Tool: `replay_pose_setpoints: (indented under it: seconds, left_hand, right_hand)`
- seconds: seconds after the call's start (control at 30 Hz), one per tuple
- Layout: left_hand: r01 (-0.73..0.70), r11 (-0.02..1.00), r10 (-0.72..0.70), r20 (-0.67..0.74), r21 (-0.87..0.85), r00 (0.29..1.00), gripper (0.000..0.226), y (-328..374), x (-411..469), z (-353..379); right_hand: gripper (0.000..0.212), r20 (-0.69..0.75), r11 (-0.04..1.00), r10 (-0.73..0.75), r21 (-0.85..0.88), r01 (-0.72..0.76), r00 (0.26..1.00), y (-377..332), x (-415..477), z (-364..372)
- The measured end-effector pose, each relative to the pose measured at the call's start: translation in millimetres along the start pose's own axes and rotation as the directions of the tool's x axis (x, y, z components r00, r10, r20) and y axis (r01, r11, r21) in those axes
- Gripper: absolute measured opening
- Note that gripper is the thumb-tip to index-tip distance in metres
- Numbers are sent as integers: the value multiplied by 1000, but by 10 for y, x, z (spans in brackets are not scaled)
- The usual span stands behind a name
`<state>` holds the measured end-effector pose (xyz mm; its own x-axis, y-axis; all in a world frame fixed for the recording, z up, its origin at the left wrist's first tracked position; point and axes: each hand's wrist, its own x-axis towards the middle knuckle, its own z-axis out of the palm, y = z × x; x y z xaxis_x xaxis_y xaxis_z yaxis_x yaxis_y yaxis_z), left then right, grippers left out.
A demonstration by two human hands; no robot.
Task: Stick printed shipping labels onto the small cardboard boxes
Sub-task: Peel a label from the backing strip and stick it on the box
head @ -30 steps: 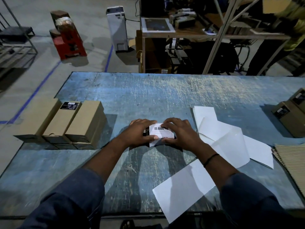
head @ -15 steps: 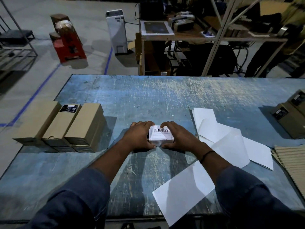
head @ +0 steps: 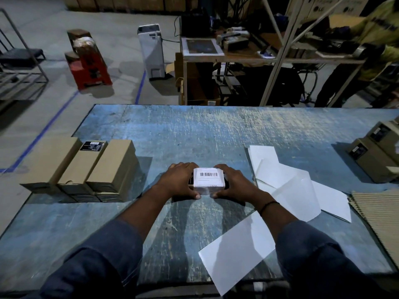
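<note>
While small box [head: 207, 190] sits mid-table [head: 194, 137], your left hand [head: 179, 182] grips its left side, your right hand [head: 235, 184] its right side, fingers [head: 195, 196] curled round edges. White barcode label [head: 208, 175] covers box top. Three tan boxes [head: 86, 167] stand well left; loose white sheets [head: 287, 184] lie right.
</note>
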<state>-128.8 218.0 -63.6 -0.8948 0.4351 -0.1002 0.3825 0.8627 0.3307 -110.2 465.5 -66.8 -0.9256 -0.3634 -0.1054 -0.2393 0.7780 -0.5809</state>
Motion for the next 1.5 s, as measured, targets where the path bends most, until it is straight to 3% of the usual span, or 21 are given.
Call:
replay_pose_setpoints:
  seconds: [0.17, 0.33, 0.4, 0.5, 0.67, 0.9, 1.0, 1.13, 1.3, 1.37, 1.5]
  left_hand:
    - [19, 1000, -19, -17, -20, 1000, 86, 31, 0, -13]
    - [-12, 999, 11, 31, 39, 999, 100, 50, -13, -15]
    - [-34, 999, 34, 44, 18, 998, 100, 32, -22, -27]
    - [-67, 998, 67, 45, 6, 997, 92, -8, -13, -27]
    - [-96, 993, 93, 45, 69, 995, 86, 1, 3, 3]
    - [-104, 987, 97, 63, 120, 993, 97, -3, 19, 12]
    - [-100, 985, 93, 56, 143, 994, 100, -1, 9, 38]
    - [-83, 985, 76, 56, 153, 996, 99, 19, 16, 31]
    - [-76, 984, 69, 49, 160, 996, 97, 32, 9, 38]
    - [-71, 984, 63, 56, 162, 996, 98, 45, -2, 19]
    - [-64, 990, 55, 78, 129, 995, 106, 44, -30, -41]
  right_hand:
    - [93, -20, 999, -9, -36, 8, 1000, -45, -8, -37]
    - [114, 45, 994, -9, -104, 13, 999, -64, -86, 3]
    - [106, 5, 994, -23, -105, 24, 1000, -53, -147, 16]
    - [93, -40, 977, -33, -214, 23, 999, -74, -211, 54]
    - [104, -20, 935, -5, -355, -2, 1000, -35, -255, 264]
    - [102, 13, 943, 46, -331, -39, 999, -64, -243, 233]
    - [99, -43, 930, 23, -365, -37, 999, -152, -252, 228]
    - [98, -47, 918, -21, -396, 1, 999, -195, -225, 312]
    - [101, -13, 902, 24, -432, -28, 1000, -211, -197, 320]
    - [93, -17, 894, 15, -447, -21, 1000, -201, -190, 302]
    - [94, -39, 926, -33, -377, 16, 999, -157, -208, 166]
